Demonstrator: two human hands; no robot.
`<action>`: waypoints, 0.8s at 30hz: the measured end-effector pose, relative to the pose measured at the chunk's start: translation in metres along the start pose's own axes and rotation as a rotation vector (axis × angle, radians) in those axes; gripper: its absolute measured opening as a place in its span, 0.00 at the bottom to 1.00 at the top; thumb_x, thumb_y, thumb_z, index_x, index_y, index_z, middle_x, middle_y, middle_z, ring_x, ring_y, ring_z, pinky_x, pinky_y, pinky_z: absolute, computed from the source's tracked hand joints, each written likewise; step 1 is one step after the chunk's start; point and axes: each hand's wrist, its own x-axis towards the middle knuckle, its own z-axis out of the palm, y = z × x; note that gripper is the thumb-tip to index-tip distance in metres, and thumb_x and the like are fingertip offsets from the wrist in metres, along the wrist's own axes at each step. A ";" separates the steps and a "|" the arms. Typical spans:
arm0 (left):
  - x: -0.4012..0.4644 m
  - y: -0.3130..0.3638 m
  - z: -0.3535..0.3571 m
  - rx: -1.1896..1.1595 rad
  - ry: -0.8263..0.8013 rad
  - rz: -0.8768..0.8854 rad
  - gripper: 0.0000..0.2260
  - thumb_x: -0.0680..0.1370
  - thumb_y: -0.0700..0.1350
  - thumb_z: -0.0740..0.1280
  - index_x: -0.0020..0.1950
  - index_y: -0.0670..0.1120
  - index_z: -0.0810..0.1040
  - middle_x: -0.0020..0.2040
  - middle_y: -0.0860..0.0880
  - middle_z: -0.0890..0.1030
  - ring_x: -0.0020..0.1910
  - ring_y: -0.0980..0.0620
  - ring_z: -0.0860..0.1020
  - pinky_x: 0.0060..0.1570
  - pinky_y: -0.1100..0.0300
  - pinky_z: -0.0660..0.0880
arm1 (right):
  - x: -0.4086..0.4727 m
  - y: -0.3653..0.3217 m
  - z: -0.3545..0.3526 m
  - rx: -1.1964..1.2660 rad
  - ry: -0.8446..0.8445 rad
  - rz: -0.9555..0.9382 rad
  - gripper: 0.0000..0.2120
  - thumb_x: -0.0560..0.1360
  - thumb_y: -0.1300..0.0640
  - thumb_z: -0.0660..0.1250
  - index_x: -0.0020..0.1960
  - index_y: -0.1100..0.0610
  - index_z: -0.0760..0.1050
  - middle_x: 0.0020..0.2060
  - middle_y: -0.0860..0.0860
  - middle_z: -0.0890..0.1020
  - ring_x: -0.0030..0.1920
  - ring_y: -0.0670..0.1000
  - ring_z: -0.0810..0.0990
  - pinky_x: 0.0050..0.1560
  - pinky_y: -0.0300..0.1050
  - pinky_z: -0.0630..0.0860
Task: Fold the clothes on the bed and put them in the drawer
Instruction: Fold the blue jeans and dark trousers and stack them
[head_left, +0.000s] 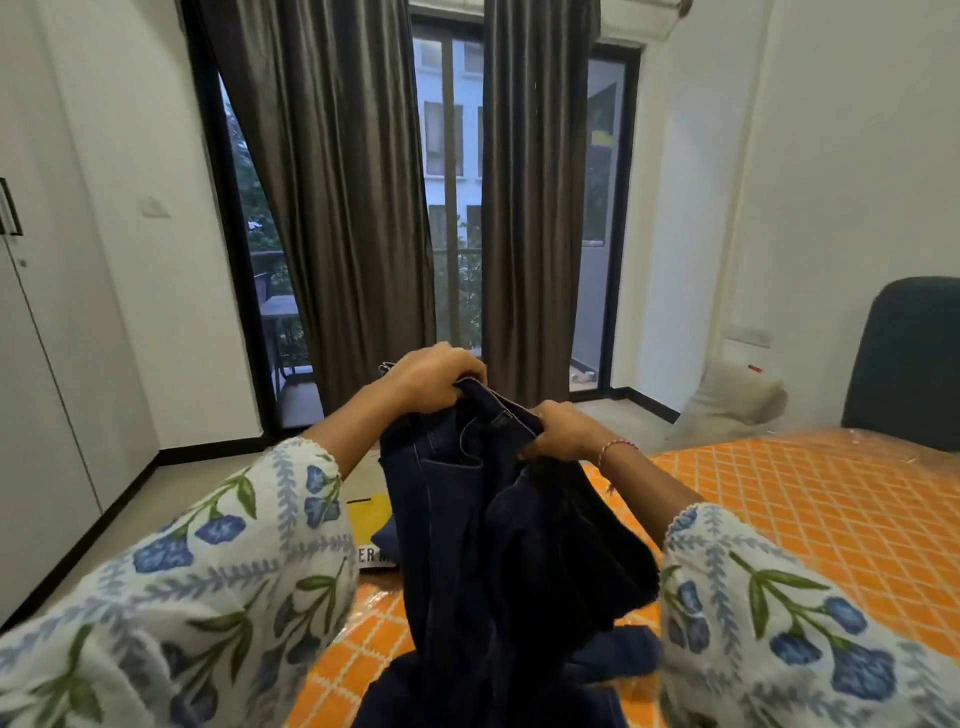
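Above the orange bed (810, 514), both hands gripped the dark jeans (498, 530) by the waistband: left hand (436, 376) and right hand (563, 434) curled tight; the legs ran out of view below.

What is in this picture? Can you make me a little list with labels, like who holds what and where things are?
held thing: dark blue jeans, lifted up by the waistband
left hand: grips the waistband's left side
right hand: grips the waistband's right side
under the jeans: bed with an orange checked cover
also on the bed: more dark blue cloth near the jeans' lower end
background: brown curtains, glass door, dark chair
folded yet: no
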 end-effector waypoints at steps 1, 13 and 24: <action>-0.003 -0.004 0.000 0.034 -0.022 -0.015 0.11 0.76 0.37 0.62 0.53 0.49 0.78 0.50 0.48 0.80 0.52 0.46 0.77 0.47 0.48 0.76 | 0.001 0.001 -0.003 -0.003 0.062 0.029 0.14 0.72 0.55 0.72 0.55 0.59 0.80 0.50 0.57 0.82 0.51 0.56 0.80 0.48 0.46 0.75; -0.009 0.006 0.022 -0.258 0.096 -0.198 0.28 0.70 0.60 0.72 0.66 0.50 0.71 0.57 0.47 0.79 0.56 0.46 0.78 0.51 0.50 0.76 | 0.005 -0.044 -0.032 0.352 0.264 -0.079 0.18 0.71 0.46 0.73 0.39 0.63 0.81 0.29 0.53 0.77 0.29 0.49 0.73 0.32 0.42 0.67; -0.010 0.000 0.014 -0.138 0.114 -0.188 0.09 0.77 0.38 0.63 0.51 0.50 0.80 0.48 0.49 0.79 0.50 0.46 0.77 0.43 0.52 0.71 | -0.013 -0.003 -0.026 0.210 0.065 -0.052 0.09 0.77 0.55 0.67 0.53 0.58 0.82 0.45 0.56 0.82 0.48 0.54 0.79 0.51 0.49 0.76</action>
